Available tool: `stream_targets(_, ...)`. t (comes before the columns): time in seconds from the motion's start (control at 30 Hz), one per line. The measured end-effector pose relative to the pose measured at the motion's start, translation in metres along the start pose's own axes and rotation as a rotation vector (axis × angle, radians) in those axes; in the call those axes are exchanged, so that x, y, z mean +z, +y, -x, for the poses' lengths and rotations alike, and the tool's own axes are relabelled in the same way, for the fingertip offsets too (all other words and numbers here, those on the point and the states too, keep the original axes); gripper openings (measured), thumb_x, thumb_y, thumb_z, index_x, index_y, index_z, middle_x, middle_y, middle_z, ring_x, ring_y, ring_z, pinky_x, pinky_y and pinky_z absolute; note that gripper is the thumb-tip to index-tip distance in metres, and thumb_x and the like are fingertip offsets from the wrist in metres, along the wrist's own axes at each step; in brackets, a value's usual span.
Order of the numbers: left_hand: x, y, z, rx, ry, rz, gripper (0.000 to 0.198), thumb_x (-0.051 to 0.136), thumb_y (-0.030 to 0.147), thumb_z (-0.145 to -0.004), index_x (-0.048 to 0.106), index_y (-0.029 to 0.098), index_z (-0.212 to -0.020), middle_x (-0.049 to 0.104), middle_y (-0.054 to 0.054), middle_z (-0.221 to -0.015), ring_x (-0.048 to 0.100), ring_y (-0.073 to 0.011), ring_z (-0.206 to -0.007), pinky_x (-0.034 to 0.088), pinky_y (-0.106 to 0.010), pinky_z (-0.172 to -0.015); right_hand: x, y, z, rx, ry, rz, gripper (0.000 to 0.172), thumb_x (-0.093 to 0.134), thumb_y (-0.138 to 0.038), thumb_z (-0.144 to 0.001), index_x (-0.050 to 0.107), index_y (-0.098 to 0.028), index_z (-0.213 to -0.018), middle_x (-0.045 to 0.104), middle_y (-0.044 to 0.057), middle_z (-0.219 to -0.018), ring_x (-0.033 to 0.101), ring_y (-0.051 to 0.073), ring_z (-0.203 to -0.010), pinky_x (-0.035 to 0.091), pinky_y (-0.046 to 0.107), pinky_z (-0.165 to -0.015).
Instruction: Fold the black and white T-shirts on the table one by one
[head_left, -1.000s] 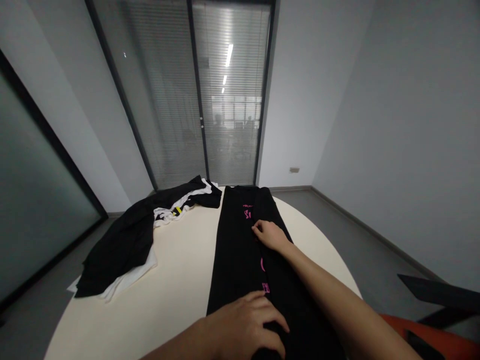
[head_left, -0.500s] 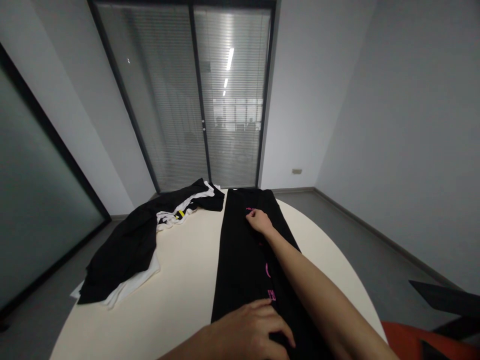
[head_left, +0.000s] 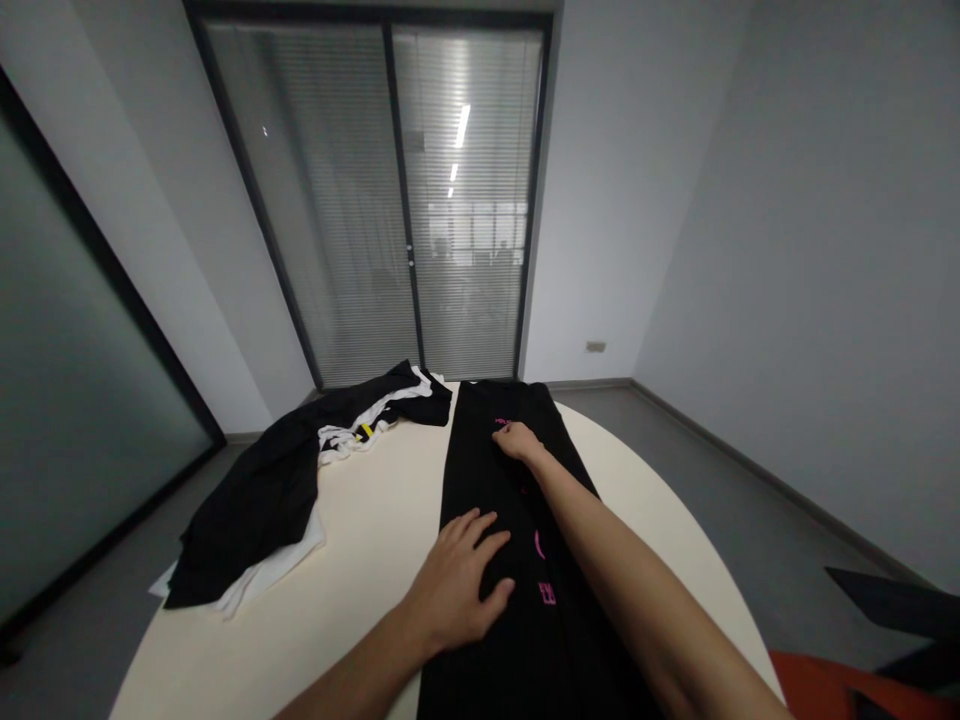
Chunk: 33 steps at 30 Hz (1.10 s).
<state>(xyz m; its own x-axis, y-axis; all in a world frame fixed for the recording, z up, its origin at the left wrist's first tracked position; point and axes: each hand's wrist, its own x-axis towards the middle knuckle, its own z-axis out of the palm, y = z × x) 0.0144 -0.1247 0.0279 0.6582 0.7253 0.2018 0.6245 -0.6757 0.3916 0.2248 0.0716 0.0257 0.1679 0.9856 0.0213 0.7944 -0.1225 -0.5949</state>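
A long black garment with pink print lies lengthwise down the table, its far end at the table's back edge. Whether it is a shirt or trousers, I cannot tell. My left hand, fingers spread, is over the garment's left part, with the palm down. Farther along the cloth, my right hand has its fingers pinched together on the fabric beside the upper pink lettering. My right forearm crosses the garment's right side and hides part of it.
On the left of the round cream table lies a loose pile of black and white clothes with a yellow patch. Glass doors with blinds stand beyond. A red chair is at the lower right.
My left hand has moved forward and left along the garment, from near the lower pink print, and its fingers are more spread. My right hand has stayed in nearly the same place.
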Motion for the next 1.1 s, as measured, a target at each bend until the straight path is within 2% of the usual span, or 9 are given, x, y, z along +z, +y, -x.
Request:
stream_targets(0.17, -0.002, 0.005, 0.002, 0.009, -0.077, 0.001, 0.062, 0.066, 0.038, -0.085, 0.052, 0.029, -0.145, 0.041, -0.007, -0.159, 0.028, -0.0359, -0.149, 0.026, -0.061, -0.12, -0.005, 0.009, 0.001, 0.021, 0.043, -0.076, 0.014, 0.072, -0.029, -0.077, 0.068, -0.02, -0.088, 0.072, 0.003, -0.084, 0.068, 0.018, -0.08, 0.046, 0.025, -0.072)
stream_targets(0.33, -0.008, 0.007, 0.004, 0.143, -0.142, 0.014, 0.069, 0.07, 0.041, -0.082, 0.048, 0.033, -0.148, 0.039, -0.008, -0.16, 0.026, -0.0388, -0.15, 0.025, -0.065, -0.118, 0.0, 0.022, 0.013, -0.009, 0.1, -0.142, 0.023, 0.076, -0.029, -0.074, 0.065, -0.02, -0.093, 0.071, 0.002, -0.09, 0.066, 0.016, -0.08, 0.045, 0.025, -0.071)
stream_targets(0.47, -0.004, 0.004, 0.004, 0.261, -0.145, 0.031, 0.045, 0.063, 0.041, -0.092, 0.059, 0.036, -0.136, 0.048, -0.003, -0.153, 0.038, -0.0331, -0.145, 0.031, -0.057, -0.117, 0.005, 0.03, 0.016, -0.06, 0.13, -0.2, 0.025, 0.066, -0.042, -0.084, 0.066, -0.021, -0.098, 0.07, 0.002, -0.089, 0.066, 0.017, -0.08, 0.045, 0.026, -0.071)
stream_targets(0.63, 0.005, 0.007, -0.002, 0.279, -0.062, 0.049, 0.019, 0.055, 0.029, -0.099, 0.07, 0.028, -0.111, 0.065, 0.0, -0.132, 0.056, -0.0233, -0.128, 0.045, -0.043, -0.108, 0.002, 0.036, 0.017, -0.102, 0.195, -0.255, 0.032, 0.066, -0.039, -0.083, 0.062, -0.019, -0.109, 0.068, 0.0, -0.088, 0.064, 0.015, -0.077, 0.046, 0.025, -0.072)
stream_targets(0.7, 0.006, 0.011, -0.002, 0.266, -0.046, 0.067, 0.022, 0.05, 0.027, -0.101, 0.069, 0.028, -0.111, 0.068, 0.001, -0.128, 0.059, -0.0202, -0.123, 0.046, -0.04, -0.106, 0.001, 0.034, 0.022, -0.121, 0.205, -0.204, 0.03, 0.067, -0.037, -0.084, 0.062, -0.021, -0.109, 0.068, 0.0, -0.089, 0.064, 0.016, -0.077, 0.046, 0.025, -0.072)
stream_targets(0.77, 0.003, 0.014, 0.0, 0.252, -0.074, 0.074, 0.027, 0.051, 0.031, -0.101, 0.064, 0.03, -0.125, 0.063, 0.0, -0.137, 0.055, -0.0224, -0.129, 0.042, -0.045, -0.111, 0.0, 0.03, 0.03, -0.146, 0.22, -0.09, 0.029, 0.063, -0.035, -0.088, 0.063, -0.022, -0.114, 0.069, 0.003, -0.098, 0.065, 0.018, -0.086, 0.046, 0.027, -0.075)
stream_targets(0.87, -0.004, 0.017, 0.006, 0.258, -0.195, 0.057, 0.055, 0.058, 0.043, -0.096, 0.044, 0.033, -0.148, 0.043, -0.004, -0.158, 0.032, -0.0334, -0.148, 0.026, -0.061, -0.119, -0.001, 0.023, 0.04, -0.163, 0.258, 0.112, 0.034, 0.053, -0.035, -0.095, 0.061, -0.024, -0.128, 0.067, 0.009, -0.116, 0.062, 0.023, -0.103, 0.046, 0.032, -0.084)
stream_targets(0.93, -0.008, 0.018, 0.009, 0.288, -0.283, 0.052, 0.066, 0.06, 0.049, -0.093, 0.036, 0.034, -0.153, 0.03, -0.006, -0.164, 0.021, -0.0381, -0.152, 0.02, -0.067, -0.119, -0.002, 0.02, 0.044, -0.185, 0.25, 0.217, 0.04, 0.048, -0.034, -0.098, 0.058, -0.026, -0.136, 0.064, 0.011, -0.125, 0.059, 0.026, -0.111, 0.045, 0.035, -0.089)
stream_targets(1.1, -0.013, 0.019, 0.01, 0.357, -0.356, 0.051, 0.07, 0.058, 0.056, -0.091, 0.034, 0.035, -0.154, 0.029, -0.007, -0.165, 0.023, -0.04, -0.151, 0.024, -0.069, -0.116, 0.0, 0.018, 0.048, -0.257, 0.108, 0.356, 0.046, 0.042, -0.043, -0.101, 0.056, -0.028, -0.142, 0.053, 0.006, -0.148, 0.04, 0.032, -0.136, 0.036, 0.048, -0.107)
